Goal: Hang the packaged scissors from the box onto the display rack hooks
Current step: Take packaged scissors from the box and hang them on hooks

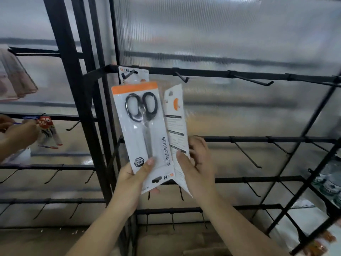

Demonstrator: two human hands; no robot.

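My left hand (134,180) grips the bottom of a packaged pair of black-handled scissors (143,126), white card with an orange top, held upright and face toward me. My right hand (195,163) holds a second package (175,126) by its lower part, back side showing and turned edge-on. Behind both, another scissors package (133,75) hangs on the leftmost hook of the black display rack's upper bar (212,72). Bare hooks (182,78) stick out further right along that bar. The box is not in view.
Lower bars carry more bare hooks (247,154). A black upright post (73,89) splits the rack. At the left, another person's hands (16,133) handle red-labelled packages (48,132). Shelves at the right edge hold wrapped goods (330,183).
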